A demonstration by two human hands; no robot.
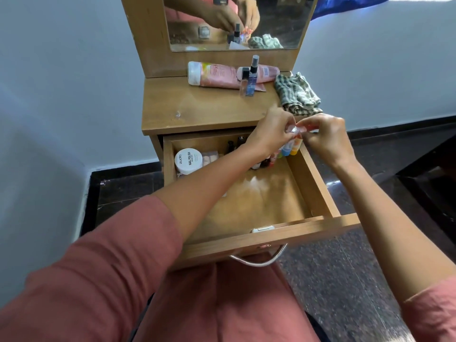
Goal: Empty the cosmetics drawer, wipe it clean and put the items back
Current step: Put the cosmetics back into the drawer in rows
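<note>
The wooden drawer [313,178] of the dressing table is pulled open. Above its back right corner, my left hand [269,134] and my right hand [328,137] together pinch a clear pack of small colourful bottles [290,145]; blue and yellow ones hang below my fingers. In the drawer lie a white nail polish remover jar [188,160], a small pale packet [209,156] and several dark nail polish bottles [261,162], partly hidden by my left forearm. On the tabletop [197,107] lie two pink tubes [217,76], a blue spray bottle [252,77] and a small bottle [244,81].
A checked cloth [296,95] lies bunched on the right end of the tabletop. A mirror [237,21] stands behind it. The drawer's metal handle [259,260] hangs over my lap. Dark stone floor [345,267] lies to the right, white wall [61,82] to the left.
</note>
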